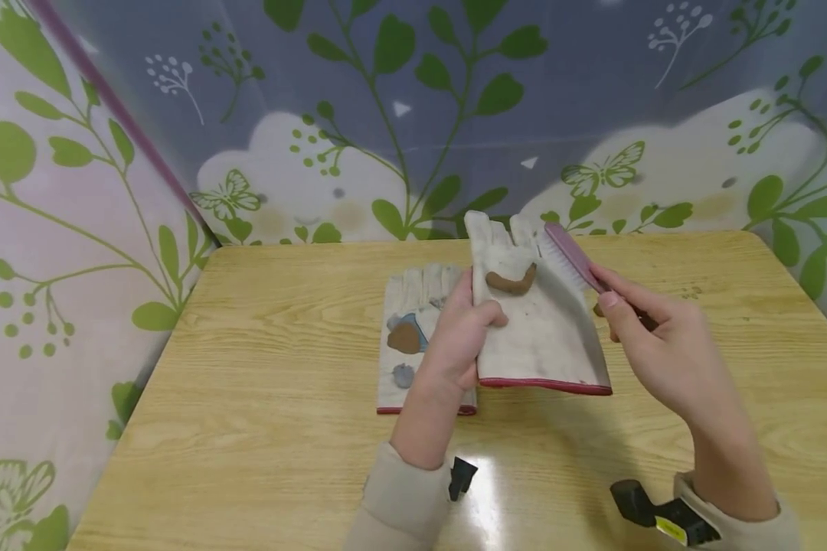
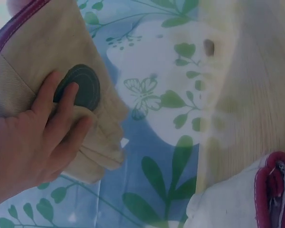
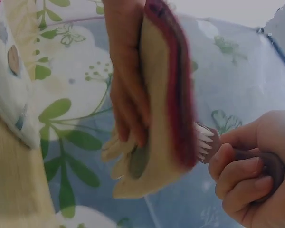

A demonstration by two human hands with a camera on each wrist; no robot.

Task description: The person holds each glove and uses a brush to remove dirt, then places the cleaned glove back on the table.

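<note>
My left hand [image 1: 458, 329] grips a cream cloth work glove [image 1: 537, 340] with red trim at its cuff, raised over the table. Its thumb lies on the front, near a curved brown patch [image 1: 511, 282]. In the left wrist view the fingers spread over the glove's other side, by a dark round patch [image 2: 88, 90]. My right hand [image 1: 675, 344] holds a brush [image 1: 570, 256] with a pinkish-purple back and white bristles, fingers curled round the handle. The bristles face the glove's right edge. A second cream glove [image 1: 389, 390] lies flat on the table, partly behind my left forearm.
The second glove bears brown, blue and grey patches. On the wood-grain table [image 1: 262, 367], a small brown thing [image 1: 598, 309] shows just beside my right fingers. Leaf-patterned panels [image 1: 358, 138] stand along the table's back and left side.
</note>
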